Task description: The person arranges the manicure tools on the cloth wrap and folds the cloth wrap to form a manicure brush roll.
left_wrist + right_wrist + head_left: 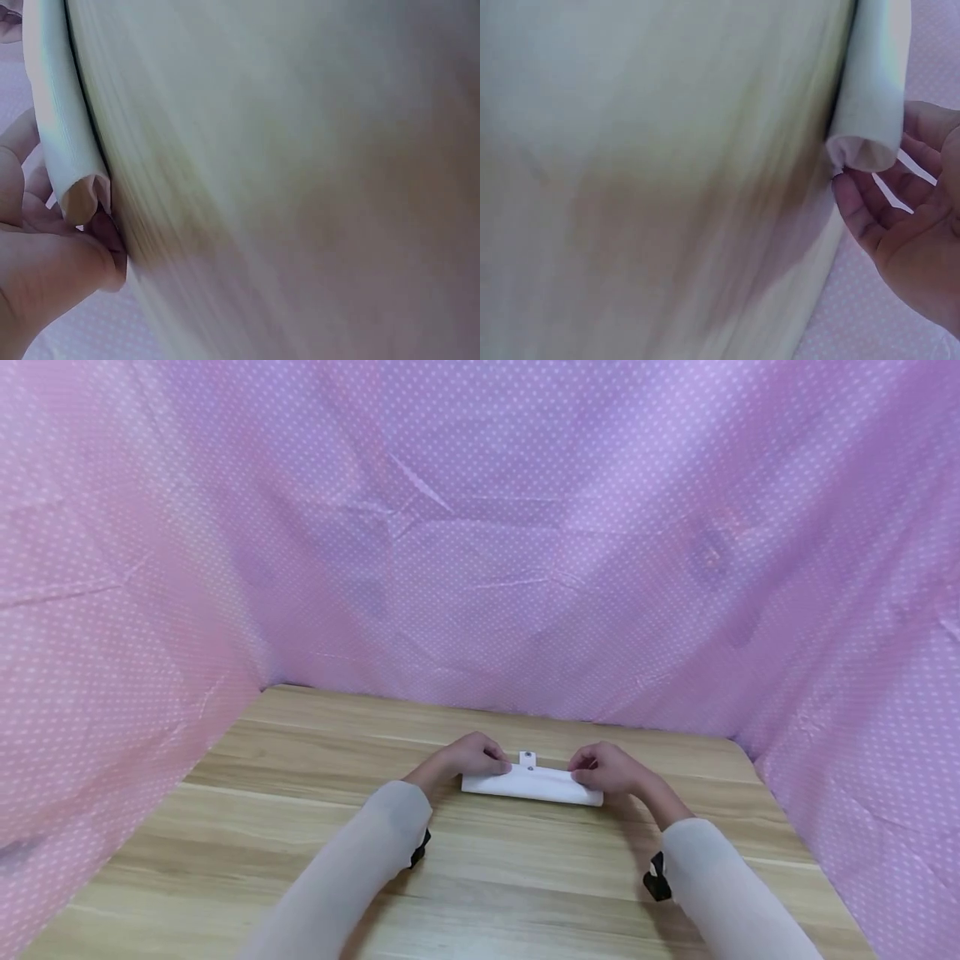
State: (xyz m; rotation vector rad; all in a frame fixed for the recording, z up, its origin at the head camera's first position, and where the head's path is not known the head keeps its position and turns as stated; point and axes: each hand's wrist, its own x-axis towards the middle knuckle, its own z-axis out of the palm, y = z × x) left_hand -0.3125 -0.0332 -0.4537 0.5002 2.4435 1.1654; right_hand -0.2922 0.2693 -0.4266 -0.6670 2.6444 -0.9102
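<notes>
A white rolled-up case (531,785) with a small snap tab (527,760) at its far edge lies crosswise on the wooden table. At its left end my left hand (477,755) pinches the roll, thumb on the near side. My right hand (607,768) grips the other end in the same manner. Through the left wrist view, the roll (64,97) shows a hollow open end, with fingers curled behind and under it. In the right wrist view the opposite end of the roll (874,75) is likewise hollow, and fingertips (851,199) touch its lower edge.
The wood-grain table (480,877) reaches back to a pink polka-dot cloth (480,568) that hangs at the back and on both sides. Black straps (657,878) sit at both wrists beneath pale sleeves (720,877).
</notes>
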